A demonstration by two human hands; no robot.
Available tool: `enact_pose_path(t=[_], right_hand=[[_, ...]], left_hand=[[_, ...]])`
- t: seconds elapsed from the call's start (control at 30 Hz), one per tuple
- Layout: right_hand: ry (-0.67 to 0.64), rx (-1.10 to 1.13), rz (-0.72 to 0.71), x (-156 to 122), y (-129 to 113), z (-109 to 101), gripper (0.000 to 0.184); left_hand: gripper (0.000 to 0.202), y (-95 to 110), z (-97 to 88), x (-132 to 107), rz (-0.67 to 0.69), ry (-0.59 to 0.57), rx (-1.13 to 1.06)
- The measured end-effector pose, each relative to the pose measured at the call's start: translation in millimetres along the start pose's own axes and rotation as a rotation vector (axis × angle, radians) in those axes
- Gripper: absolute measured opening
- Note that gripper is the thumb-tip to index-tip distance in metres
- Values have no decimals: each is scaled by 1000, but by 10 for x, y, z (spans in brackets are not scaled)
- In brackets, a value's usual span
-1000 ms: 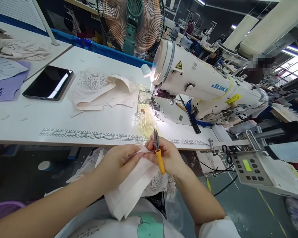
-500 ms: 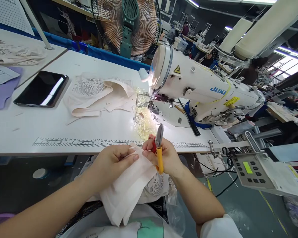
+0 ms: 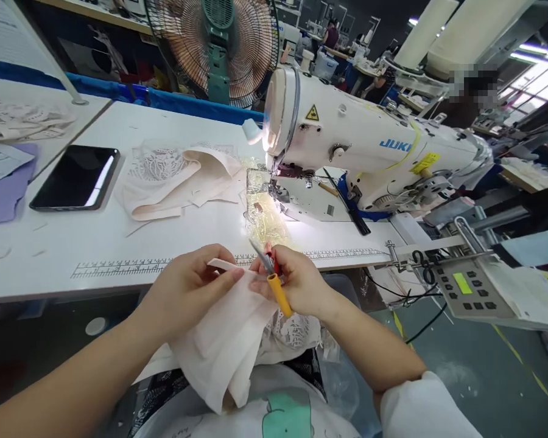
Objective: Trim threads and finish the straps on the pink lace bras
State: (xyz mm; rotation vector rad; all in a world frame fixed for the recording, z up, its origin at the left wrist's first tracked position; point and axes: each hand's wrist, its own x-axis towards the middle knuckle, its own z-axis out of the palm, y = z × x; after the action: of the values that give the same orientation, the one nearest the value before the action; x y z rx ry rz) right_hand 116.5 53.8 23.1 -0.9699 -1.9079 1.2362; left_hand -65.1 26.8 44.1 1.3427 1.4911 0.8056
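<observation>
My left hand point(image 3: 189, 292) is closed on a pale pink fabric piece point(image 3: 231, 328), its thumb and fingers pinching the upper edge. The fabric hangs down over my lap, and a lace part point(image 3: 296, 331) shows behind it on the right. My right hand point(image 3: 305, 283) is wrapped round a pair of scissors point(image 3: 281, 296) with an orange-yellow and a red handle. The blades point up and to the left, near the fabric's edge. My right fingertips are at that edge too, partly hidden behind the scissors.
A white JUKI sewing machine point(image 3: 347, 131) stands on the table with its lamp lit. Another lace-and-fabric piece point(image 3: 178, 182) and a black phone point(image 3: 75, 177) lie to the left. A printed ruler point(image 3: 123, 267) runs along the front edge. Behind stands a fan point(image 3: 217, 61); a control panel point(image 3: 468, 286) is at right.
The scissors have tilted from nearly upright to pointing left. My left hand has moved left and up, and a strip of the fabric's edge now sticks out at its fingers. The view has shifted slightly.
</observation>
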Motion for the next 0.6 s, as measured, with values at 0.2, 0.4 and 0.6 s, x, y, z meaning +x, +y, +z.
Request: enact_pose_path(t=[0.2,0.4,0.6], right_hand=[[52,17,54,-126,71,-61,24],[149,114,8,-199,44,-126,23],[221,243,-40,-263,-35,-151,21]], left_hand=[[22,42,32,-154,-35,150,-62],[15,192,177,-315,11,331,-82],[14,223,261,-419,101,413,-107]])
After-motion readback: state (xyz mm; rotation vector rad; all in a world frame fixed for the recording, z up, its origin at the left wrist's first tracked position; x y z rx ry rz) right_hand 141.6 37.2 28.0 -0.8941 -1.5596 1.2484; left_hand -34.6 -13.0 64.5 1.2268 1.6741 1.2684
